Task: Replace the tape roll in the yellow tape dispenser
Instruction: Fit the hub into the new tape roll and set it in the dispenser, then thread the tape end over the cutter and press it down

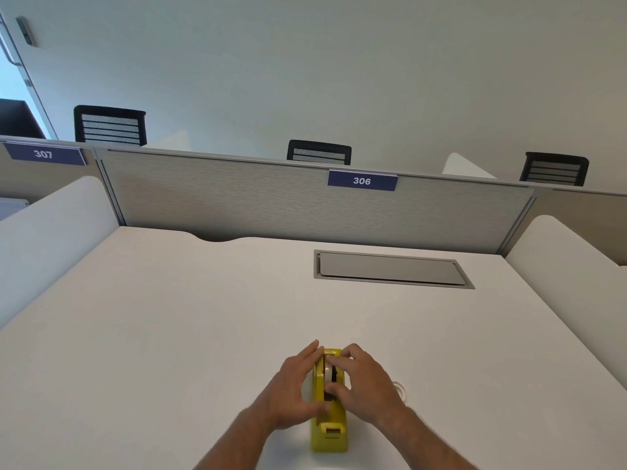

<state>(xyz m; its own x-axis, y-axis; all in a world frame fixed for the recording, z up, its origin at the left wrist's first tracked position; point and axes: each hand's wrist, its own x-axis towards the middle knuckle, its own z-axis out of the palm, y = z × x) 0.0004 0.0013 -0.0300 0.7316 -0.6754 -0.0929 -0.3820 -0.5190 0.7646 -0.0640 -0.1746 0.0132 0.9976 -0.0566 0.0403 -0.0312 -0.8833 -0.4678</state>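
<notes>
The yellow tape dispenser (329, 432) stands on the white desk (169, 334), low in the middle of the view, its cutter end toward me. My left hand (293, 391) rests flat against its left side, thumb on the body. My right hand (364, 385) reaches over from the right, its thumb and fingertips pinching the tape roll (328, 372) that sits in the dispenser's slot. A second whitish tape roll (401, 390) lies on the desk just behind my right hand, mostly hidden.
A grey cable-hatch lid (390, 269) is set into the desk at the back right. A grey partition (237, 198) labelled 306 closes the far edge, with white side dividers (559, 266) left and right. Black chair backs (110, 125) show beyond.
</notes>
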